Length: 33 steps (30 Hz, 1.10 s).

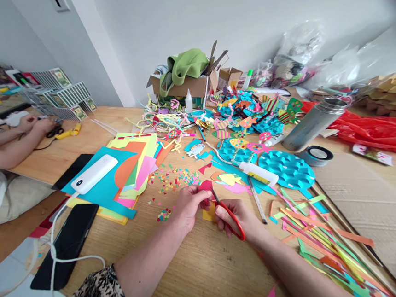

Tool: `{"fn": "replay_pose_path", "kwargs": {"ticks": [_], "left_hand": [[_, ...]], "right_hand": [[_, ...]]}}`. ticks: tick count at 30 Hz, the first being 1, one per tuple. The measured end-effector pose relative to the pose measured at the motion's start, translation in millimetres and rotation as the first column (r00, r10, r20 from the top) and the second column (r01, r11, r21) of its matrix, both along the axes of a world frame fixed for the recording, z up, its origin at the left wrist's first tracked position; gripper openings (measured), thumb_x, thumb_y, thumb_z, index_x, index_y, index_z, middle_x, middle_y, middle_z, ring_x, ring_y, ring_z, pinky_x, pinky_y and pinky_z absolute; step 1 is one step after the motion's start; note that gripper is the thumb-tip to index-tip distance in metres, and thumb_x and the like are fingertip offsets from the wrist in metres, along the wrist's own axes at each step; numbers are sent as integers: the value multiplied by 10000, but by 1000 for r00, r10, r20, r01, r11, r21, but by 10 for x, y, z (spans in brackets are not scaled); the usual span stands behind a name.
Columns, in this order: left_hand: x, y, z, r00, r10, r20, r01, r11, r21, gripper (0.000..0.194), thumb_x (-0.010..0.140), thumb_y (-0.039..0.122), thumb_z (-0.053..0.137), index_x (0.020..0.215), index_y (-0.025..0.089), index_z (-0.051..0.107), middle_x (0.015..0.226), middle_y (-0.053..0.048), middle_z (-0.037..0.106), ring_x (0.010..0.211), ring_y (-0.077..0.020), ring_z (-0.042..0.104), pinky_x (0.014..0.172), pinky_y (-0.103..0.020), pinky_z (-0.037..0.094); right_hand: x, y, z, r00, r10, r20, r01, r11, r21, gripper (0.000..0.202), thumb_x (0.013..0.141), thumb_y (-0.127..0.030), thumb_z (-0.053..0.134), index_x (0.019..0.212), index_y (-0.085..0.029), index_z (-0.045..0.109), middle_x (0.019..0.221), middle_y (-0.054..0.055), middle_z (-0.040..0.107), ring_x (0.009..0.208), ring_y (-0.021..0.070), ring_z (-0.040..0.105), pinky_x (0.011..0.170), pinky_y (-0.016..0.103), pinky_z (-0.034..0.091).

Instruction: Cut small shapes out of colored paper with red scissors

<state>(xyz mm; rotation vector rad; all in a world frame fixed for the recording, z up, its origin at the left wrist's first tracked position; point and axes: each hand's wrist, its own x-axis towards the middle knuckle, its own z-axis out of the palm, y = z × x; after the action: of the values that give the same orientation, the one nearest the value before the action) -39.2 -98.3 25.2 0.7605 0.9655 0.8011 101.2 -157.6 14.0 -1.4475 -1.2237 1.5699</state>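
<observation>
My left hand (pixel 191 205) is closed on a small piece of red paper (pixel 206 186), pinched between thumb and fingers. In my right hand (pixel 236 214) are scissors (pixel 232 215) with red handles, their blades reaching up to the red paper's right side. How far the blades are apart I cannot make out. A yellow-orange paper piece (pixel 209 213) lies on the table just below both hands. Beyond them is a scatter of tiny coloured paper bits (pixel 176 178). A yellow paper fish (pixel 229 178) and a white glue bottle (pixel 260 173) lie farther right.
Stacked coloured paper (pixel 101 194) bears a white power bank (pixel 94 173), beside a black phone (pixel 66 248). Paper strips (pixel 325 234), a steel flask (pixel 315 122) and blue paper discs (pixel 286 169) are on the right. A cardboard box (pixel 182 86) stands behind. Another person's hands (pixel 36 124) are at far left.
</observation>
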Motion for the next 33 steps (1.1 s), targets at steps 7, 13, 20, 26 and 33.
{"fn": "replay_pose_path", "kwargs": {"ticks": [7,13,20,26,33], "left_hand": [[2,0,11,1000,10,8,-10,1000,-3,181,559,268,759,609,132,649,578,-12,610,520,-97,516,537,-237,386],[1,4,9,1000,5,10,-6,1000,5,179,553,270,759,608,135,655,563,-10,606,510,-97,508,537,-241,384],[-6,5,-6,1000,-1,-14,2,1000,13,169,556,268,747,610,139,653,557,-6,602,521,-102,515,541,-242,375],[-3,7,-5,1000,1,-8,-1,1000,7,176,550,268,755,609,137,653,553,-7,603,520,-103,518,539,-242,379],[4,16,-8,1000,5,-5,-5,1000,0,213,555,290,758,649,134,649,588,-6,617,521,-101,525,524,-236,390]], "right_hand": [[0,6,-11,1000,3,-5,-3,1000,-3,661,610,-821,610,625,-167,514,499,-2,572,333,77,479,329,180,310],[7,-1,-27,1000,14,-6,-14,1000,10,637,649,-797,607,638,-166,521,515,2,580,338,78,487,333,183,308],[9,0,-29,1000,21,-2,-21,1000,13,637,660,-789,607,647,-157,527,529,1,581,346,76,497,340,175,303],[5,-3,-24,1000,20,3,-20,1000,21,646,658,-801,594,642,-158,522,521,2,574,339,74,487,334,175,289],[4,8,-33,1000,21,-1,-21,1000,13,679,626,-833,584,642,-157,518,509,3,568,330,72,479,328,173,289]]}}
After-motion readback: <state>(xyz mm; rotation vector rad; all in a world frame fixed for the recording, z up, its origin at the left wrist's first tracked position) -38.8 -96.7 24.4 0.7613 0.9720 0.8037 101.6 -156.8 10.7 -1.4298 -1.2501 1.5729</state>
